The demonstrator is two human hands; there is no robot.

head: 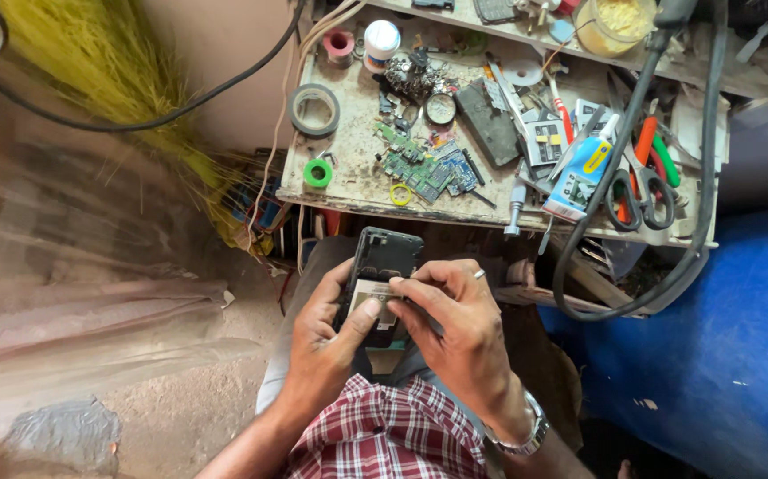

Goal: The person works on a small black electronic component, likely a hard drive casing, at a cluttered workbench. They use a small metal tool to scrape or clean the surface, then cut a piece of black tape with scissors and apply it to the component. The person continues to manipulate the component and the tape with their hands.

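Holding the opened phone (382, 270) over the lap, the left hand (324, 330) was wrapped round its side, thumb on the insides. The right hand (455, 321) pinched something small there, maybe a part. Back was already off; circuit boards (424, 168) sat on the tabletop (348, 182) beyond both hands.

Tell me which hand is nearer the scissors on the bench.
Right. The right hand works on the phone, below and left of the scissors; the left hand holds the phone farther left.
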